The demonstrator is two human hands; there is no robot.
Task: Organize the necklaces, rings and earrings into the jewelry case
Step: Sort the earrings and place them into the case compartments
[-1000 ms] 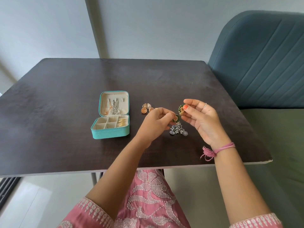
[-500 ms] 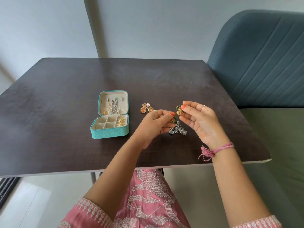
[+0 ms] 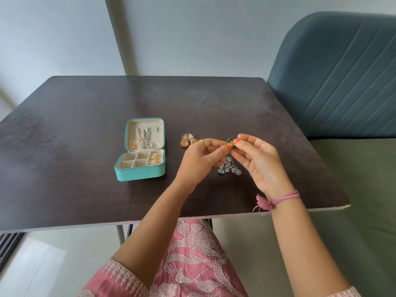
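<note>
A teal jewelry case (image 3: 140, 175) lies open on the dark table (image 3: 85, 116). Chains hang in its lid and gold rings sit in its right slot. My left hand (image 3: 199, 161) and my right hand (image 3: 257, 161) meet above the table, and both pinch small green-and-gold earrings (image 3: 230, 143) between thumb and fingertips. Whether they hold one piece or two I cannot tell. Just below my hands a silver-blue flower earring pair (image 3: 229, 169) lies on the table. A pair of round gold earrings (image 3: 188, 139) lies to the left of my left hand, right of the case.
A blue-grey padded chair (image 3: 334, 78) stands at the table's right side. The table's near edge runs just under my forearms. A grey wall is behind the table.
My hands have come together: the left hand rose towards the right one, and the two green-and-gold pieces they held apart now touch between the fingertips.
</note>
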